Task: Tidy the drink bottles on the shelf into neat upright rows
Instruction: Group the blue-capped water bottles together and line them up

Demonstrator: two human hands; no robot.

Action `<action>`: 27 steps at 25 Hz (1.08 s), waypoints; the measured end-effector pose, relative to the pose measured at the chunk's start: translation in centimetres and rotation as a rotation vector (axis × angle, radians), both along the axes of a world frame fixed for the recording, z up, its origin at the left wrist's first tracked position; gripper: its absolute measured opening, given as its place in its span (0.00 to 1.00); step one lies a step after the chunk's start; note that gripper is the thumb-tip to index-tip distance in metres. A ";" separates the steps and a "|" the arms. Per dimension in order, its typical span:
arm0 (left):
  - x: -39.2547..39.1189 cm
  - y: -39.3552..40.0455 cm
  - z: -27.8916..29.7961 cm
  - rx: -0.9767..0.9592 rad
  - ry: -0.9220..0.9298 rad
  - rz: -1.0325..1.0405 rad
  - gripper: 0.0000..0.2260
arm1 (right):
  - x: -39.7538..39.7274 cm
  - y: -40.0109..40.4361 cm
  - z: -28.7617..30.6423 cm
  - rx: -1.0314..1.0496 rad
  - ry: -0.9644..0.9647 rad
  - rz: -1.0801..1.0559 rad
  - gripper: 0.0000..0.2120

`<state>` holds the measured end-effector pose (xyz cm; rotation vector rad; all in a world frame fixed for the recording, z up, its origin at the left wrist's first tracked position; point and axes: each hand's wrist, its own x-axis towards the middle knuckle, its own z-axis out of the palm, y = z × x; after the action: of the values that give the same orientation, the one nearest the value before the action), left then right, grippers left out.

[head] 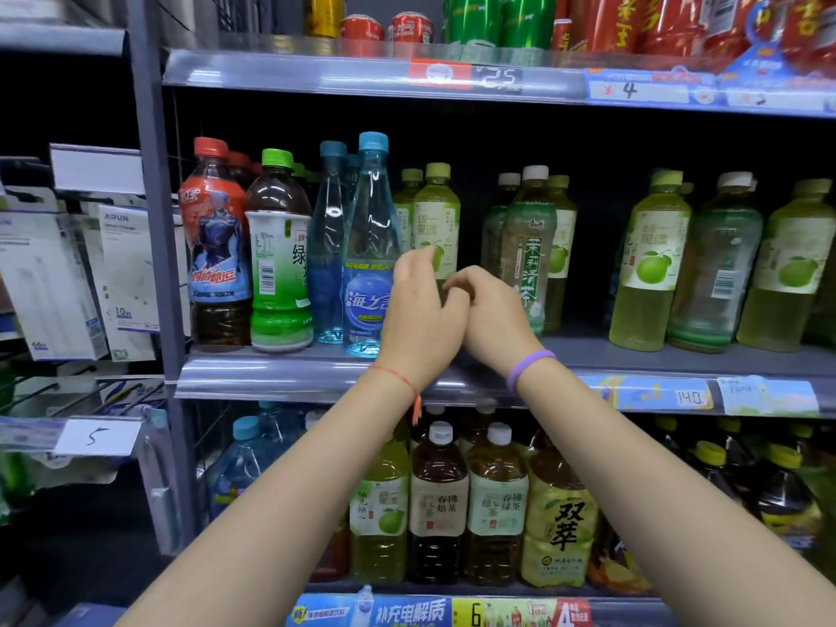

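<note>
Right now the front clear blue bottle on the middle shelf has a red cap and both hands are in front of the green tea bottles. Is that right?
Not quite. In the head view the front clear blue bottle has a blue cap, not red. The rest holds: the left hand and right hand are in front of the green tea bottles.

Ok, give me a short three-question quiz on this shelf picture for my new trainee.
1. True or false: the red-capped bottle stands at the left end of the middle shelf.
2. What colour are the caps on the two clear blue bottles? A white, B blue, C red.
3. Fill in: the purple band is on the person's ____ wrist.
Key: 1 true; 2 B; 3 right.
</note>
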<state>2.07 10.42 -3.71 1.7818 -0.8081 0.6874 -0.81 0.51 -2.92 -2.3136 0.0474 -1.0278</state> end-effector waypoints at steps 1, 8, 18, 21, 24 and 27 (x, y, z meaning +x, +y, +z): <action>0.0 -1.3 0.4 0.025 0.145 -0.031 0.29 | -0.3 -0.9 0.1 0.070 -0.013 -0.015 0.10; 3.4 -4.9 4.2 -0.283 0.595 0.046 0.36 | 1.5 -3.7 1.0 0.117 0.346 0.038 0.37; 6.7 -6.0 4.1 -0.369 0.620 0.065 0.50 | 7.2 -4.4 1.7 0.456 0.407 0.280 0.47; 7.6 -6.8 3.9 -0.309 0.695 0.031 0.53 | 7.7 -4.2 1.8 0.577 0.326 0.361 0.38; 7.7 -7.0 3.7 -0.311 0.739 -0.113 0.48 | 8.1 -3.7 1.7 0.650 0.225 0.312 0.30; 6.8 -6.7 3.9 -0.310 0.700 -0.180 0.35 | 8.1 -4.2 1.8 0.647 0.278 0.342 0.30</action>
<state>8.91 3.70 0.19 1.4894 -0.3489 0.0388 7.26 -3.64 -1.08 -1.7666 0.0779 -0.4248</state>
